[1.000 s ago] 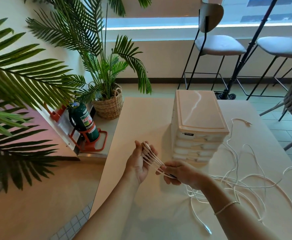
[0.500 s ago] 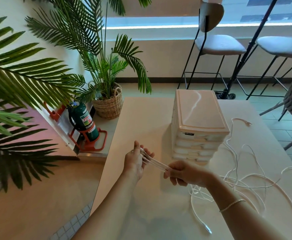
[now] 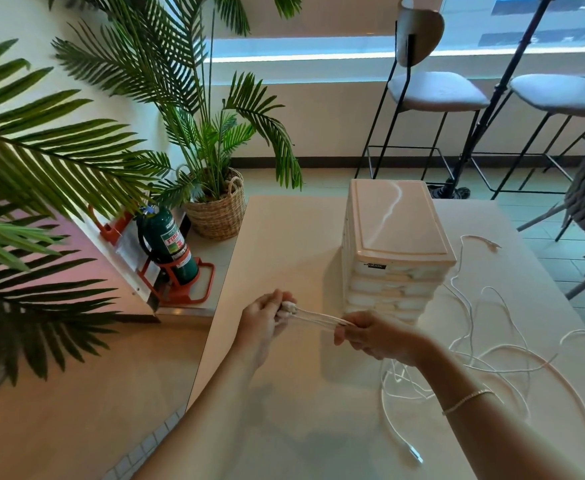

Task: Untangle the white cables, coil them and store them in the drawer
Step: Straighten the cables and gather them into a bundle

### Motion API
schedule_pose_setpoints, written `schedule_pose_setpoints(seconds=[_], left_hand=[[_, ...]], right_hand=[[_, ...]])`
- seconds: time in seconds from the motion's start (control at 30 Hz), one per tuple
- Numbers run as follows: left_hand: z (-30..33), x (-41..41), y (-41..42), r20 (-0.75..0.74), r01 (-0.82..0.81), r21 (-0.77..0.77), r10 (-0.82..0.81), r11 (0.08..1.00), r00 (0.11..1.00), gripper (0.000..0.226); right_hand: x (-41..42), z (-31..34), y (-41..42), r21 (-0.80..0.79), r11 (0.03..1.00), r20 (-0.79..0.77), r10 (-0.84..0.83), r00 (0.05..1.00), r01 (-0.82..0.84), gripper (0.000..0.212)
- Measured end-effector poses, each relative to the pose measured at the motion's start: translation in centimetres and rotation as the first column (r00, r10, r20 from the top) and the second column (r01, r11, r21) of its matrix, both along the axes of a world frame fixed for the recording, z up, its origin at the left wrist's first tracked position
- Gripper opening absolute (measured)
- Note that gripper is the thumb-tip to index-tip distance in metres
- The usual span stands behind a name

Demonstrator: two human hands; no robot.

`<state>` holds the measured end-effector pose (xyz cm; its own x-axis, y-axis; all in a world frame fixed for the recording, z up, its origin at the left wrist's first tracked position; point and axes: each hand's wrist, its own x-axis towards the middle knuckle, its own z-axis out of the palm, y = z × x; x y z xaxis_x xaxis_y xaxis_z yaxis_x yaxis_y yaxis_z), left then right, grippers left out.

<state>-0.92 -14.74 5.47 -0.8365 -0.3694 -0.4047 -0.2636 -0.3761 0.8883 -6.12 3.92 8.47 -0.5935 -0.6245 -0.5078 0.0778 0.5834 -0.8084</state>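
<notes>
The left hand [image 3: 267, 318] and right hand [image 3: 370, 336] each grip an end of a short cable bundle [image 3: 315, 318] stretched level, left to right, above the table [image 3: 284, 393]. Behind stands the drawer unit [image 3: 395, 251], drawers closed, contents unclear. Loose cables [image 3: 492, 362] sprawl right.

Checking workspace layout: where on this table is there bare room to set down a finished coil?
Bare tabletop lies left of the cream plastic drawer unit, beyond the left hand, and near, between the forearms. Right of the right hand it is crowded with loose white cables.
</notes>
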Motion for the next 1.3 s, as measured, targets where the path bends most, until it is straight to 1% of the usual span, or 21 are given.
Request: schedule_pose_setpoints(seconds=[0.03,0.07,0.1,0.13,0.17,0.27,0.3,0.4,0.53,0.67,0.73,0.8,0.9,1.0,1.03,1.07,1.1,1.17,1.2,1.23,1.3], left_hand=[[0.1,0.1,-0.4,0.045,0.102,-0.273,-0.093,0.957,0.995,0.020],[0.3,0.1,-0.7,0.092,0.195,-0.561,-0.174,0.805,0.980,0.020],[0.8,-0.1,-0.7,0.111,0.244,-0.759,-0.249,0.604,0.962,0.022],[1.4,-0.3,-0.4,0.115,0.267,-0.851,-0.335,0.452,0.935,0.024],[2.0,-0.6,0.3,0.142,0.311,-0.876,-0.419,0.369,0.897,0.026],[2.4,-1.0,3.2,0.267,0.480,-0.840,-0.577,0.253,0.772,0.036],[2.1,-0.9,3.8,0.299,0.514,-0.825,-0.591,0.235,0.750,0.041],[1.2,-0.4,4.3,0.287,0.508,-0.820,-0.580,0.262,0.762,0.047],[0.9,-0.2,4.0,0.267,0.472,-0.850,-0.583,0.232,0.768,0.044],[0.9,-0.6,2.5,0.244,0.428,-0.860,-0.511,0.279,0.824,0.034],[0.8,-0.7,0.7,0.238,0.391,-0.870,-0.439,0.300,0.866,0.033],[0.8,-0.5,-1.2,0.242,0.369,-0.875,-0.377,0.314,0.894,0.034],[0.8,-0.3,-2.4,0.261,0.372,-0.880,-0.355,0.296,0.898,0.037],[0.8,-0.3,-2.1,0.287,0.400,-0.877,-0.378,0.267,0.880,0.039],[0.7,-0.3,-2.1,0.299,0.415,-0.870,-0.382,0.266,0.874,0.039],[0.6,-0.3,-2.1,0.309,0.429,-0.862,-0.392,0.269,0.867,0.038],[0.5,-0.3,-2.1,0.318,0.447,-0.851,-0.407,0.277,0.857,0.036],[0.5,-0.2,-1.6,0.335,0.480,-0.831,-0.439,0.280,0.834,0.036],[0.6,-0.3,-1.1,0.339,0.489,-0.828,-0.450,0.274,0.826,0.037],[0.7,-0.3,-0.5,0.342,0.494,-0.828,-0.458,0.265,0.820,0.038],[0.9,-0.3,0.5,0.350,0.501,-0.832,-0.477,0.237,0.806,0.041]], right_hand=[[-0.1,0.2,0.1,0.014,1.000,-0.004,0.023,1.000,-0.023,0.027],[-0.2,0.5,0.2,0.035,0.998,-0.016,0.044,0.999,-0.044,0.028],[-0.2,0.7,0.2,0.056,0.996,-0.028,0.065,0.997,-0.064,0.029],[-0.3,0.9,0.1,0.073,0.994,-0.034,0.086,0.996,-0.083,0.029],[-0.3,1.1,0.0,0.083,0.992,-0.035,0.101,0.994,-0.098,0.028],[-0.4,1.1,-0.4,0.095,0.987,-0.029,0.130,0.991,-0.126,0.025],[-0.4,1.0,-0.4,0.095,0.987,-0.035,0.137,0.990,-0.133,0.022],[-0.2,1.0,-0.1,0.094,0.988,-0.033,0.129,0.991,-0.125,0.021],[-0.2,1.2,1.1,0.091,0.996,0.001,0.022,1.000,-0.022,0.012],[-0.8,1.3,3.8,0.217,0.976,-0.064,0.020,0.998,-0.005,0.012],[-1.4,1.1,6.3,0.214,0.976,-0.070,-0.037,0.997,0.052,0.017],[-2.1,0.8,9.7,0.262,0.956,-0.111,-0.105,0.988,0.131,0.022],[-3.3,0.6,14.4,0.458,0.873,-0.224,-0.073,0.972,0.171,0.025],[-4.4,0.9,16.6,0.700,0.702,-0.204,0.021,0.979,0.131,0.019],[-4.5,1.0,16.6,0.762,0.640,-0.201,0.089,0.976,0.099,0.018],[-4.5,1.0,16.2,0.791,0.604,-0.236,0.158,0.959,0.095,0.023],[-4.3,0.9,15.2,0.762,0.634,-0.317,0.185,0.930,0.133,0.029],[-3.2,0.8,11.6,0.552,0.815,-0.482,0.139,0.865,0.177,0.035],[-2.3,0.7,9.0,0.428,0.891,-0.521,0.108,0.847,0.150,0.033],[-1.3,0.6,6.4,0.326,0.939,-0.522,0.086,0.849,0.105,0.030],[0.4,-0.1,1.7,0.195,0.980,-0.492,0.067,0.868,0.035,0.026]])
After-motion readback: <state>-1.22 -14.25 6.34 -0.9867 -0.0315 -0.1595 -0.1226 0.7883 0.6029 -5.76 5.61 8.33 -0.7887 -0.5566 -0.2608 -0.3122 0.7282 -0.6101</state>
